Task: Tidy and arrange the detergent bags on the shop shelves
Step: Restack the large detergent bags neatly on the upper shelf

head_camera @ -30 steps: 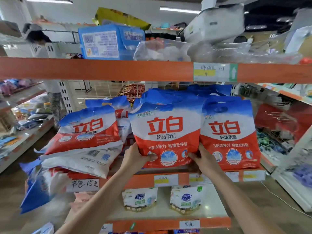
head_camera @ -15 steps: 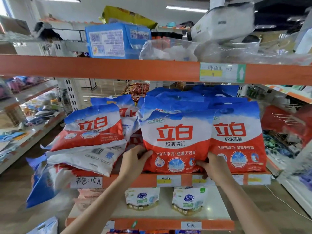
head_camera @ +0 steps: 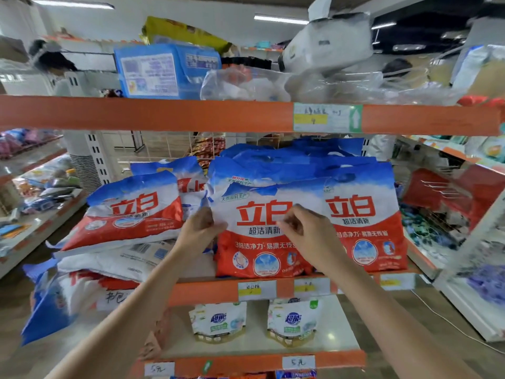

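slumped bags (head_camera: 128, 214) left of gripped bag (head_camera: 262, 236)

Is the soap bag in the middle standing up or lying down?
Standing up. The middle bag sits upright on the shelf edge, handle end on top.

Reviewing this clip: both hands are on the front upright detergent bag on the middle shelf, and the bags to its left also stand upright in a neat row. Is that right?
Not quite. In the head view both the left hand and right hand are on the front upright detergent bag, but the bags to its left lie flat in a slumped pile, not upright.
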A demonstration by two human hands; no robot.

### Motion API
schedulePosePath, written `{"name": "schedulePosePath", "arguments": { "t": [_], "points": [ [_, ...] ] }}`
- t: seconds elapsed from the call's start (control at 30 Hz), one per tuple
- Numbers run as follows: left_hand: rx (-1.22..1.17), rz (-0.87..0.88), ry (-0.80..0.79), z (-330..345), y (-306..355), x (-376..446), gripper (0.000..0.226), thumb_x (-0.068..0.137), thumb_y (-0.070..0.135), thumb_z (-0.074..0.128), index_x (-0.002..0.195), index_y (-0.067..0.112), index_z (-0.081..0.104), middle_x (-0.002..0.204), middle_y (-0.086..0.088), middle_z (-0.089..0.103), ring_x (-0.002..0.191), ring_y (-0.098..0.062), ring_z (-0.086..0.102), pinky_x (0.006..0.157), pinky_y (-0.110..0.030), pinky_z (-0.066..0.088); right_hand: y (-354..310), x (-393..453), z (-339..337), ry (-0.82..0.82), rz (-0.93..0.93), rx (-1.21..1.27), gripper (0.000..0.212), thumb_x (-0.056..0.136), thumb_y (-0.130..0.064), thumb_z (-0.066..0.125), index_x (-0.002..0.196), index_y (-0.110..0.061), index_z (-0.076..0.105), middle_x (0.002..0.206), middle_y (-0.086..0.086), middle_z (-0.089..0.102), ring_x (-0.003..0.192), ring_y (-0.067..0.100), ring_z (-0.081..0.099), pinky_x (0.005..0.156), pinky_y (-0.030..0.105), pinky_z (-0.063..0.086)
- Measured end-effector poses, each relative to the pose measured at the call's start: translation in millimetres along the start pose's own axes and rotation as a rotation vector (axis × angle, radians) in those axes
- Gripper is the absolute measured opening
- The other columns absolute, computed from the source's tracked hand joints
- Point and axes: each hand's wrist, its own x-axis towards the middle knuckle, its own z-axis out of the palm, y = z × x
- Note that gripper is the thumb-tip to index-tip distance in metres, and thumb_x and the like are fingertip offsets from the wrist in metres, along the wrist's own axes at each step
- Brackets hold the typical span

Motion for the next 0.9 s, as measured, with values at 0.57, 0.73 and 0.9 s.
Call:
{"name": "schedulePosePath", "arguments": {
  "t": [0.57, 0.73, 0.9],
  "points": [
    [0.627, -0.099, 0.395, -147.1, -20.1, -19.7, 0.01, 0.086, 0.015, 0.063, 0.083, 0.012, 0.072, 0.085, -0.006, 0.068, 0.084, -0.027, 0.063, 0.072, -0.033, 0.048, -84.4, 51.4, 62.5, -0.086, -0.209, 0.087, 0.006, 0.093, -0.015, 0.052, 0.089, -0.011, 0.049, 0.088, 0.003, 0.053, 0.076, 0.017, 0.053, 0.065, 0.027, 0.041],
    [0.804, -0.316, 0.374, -217.5, -68.0, -18.5, 0.039, 0.086, 0.042, 0.058, 0.113, 0.015, 0.064, 0.111, -0.017, 0.062, 0.096, -0.034, 0.058, 0.078, -0.037, 0.047, -125.2, 74.3, 116.4, -0.325, -0.119, -0.014, 0.021, 0.099, -0.028, 0.044, 0.093, -0.01, 0.051, 0.095, 0.004, 0.05, 0.093, 0.022, 0.053, 0.072, 0.03, 0.037],
    [0.373, -0.591, 0.056, -241.7, -83.7, -12.7, 0.048, 0.088, 0.056, 0.053, 0.081, 0.008, 0.058, 0.082, -0.01, 0.06, 0.068, -0.02, 0.056, 0.06, -0.028, 0.048, -150.4, 98.1, 167.9, -0.468, 0.186, -0.17, 0.063, 0.097, -0.053, 0.034, 0.13, 0.0, 0.044, 0.128, 0.019, 0.053, 0.12, 0.033, 0.047, 0.095, 0.037, 0.04]
  ]
}}
